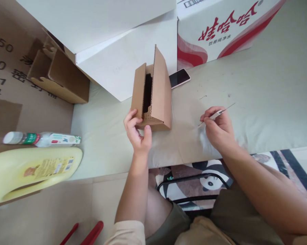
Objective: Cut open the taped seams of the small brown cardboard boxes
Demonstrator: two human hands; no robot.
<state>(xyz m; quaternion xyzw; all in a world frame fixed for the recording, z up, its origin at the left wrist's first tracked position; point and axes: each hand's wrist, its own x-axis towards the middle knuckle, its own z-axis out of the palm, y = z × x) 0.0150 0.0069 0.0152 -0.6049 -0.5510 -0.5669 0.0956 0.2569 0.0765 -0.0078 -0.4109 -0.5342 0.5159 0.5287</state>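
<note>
1. Carton (157, 95) stood assembled on the pale mat (258, 102), lid flap raised, apparently not yet sealed.
2. Left hand (137, 132) clasped its near end, fingers curled around.
3. Right hand (219, 131) pinched a thin strip (221, 111), apart from the carton.

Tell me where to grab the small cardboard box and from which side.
Probably the near end of the cardboard box, from the near side, pinching across its long walls; the left hand holds there. The top is open with a flap upright, and the phone crowds the far end. The right hand pinches a thin strip.
</note>
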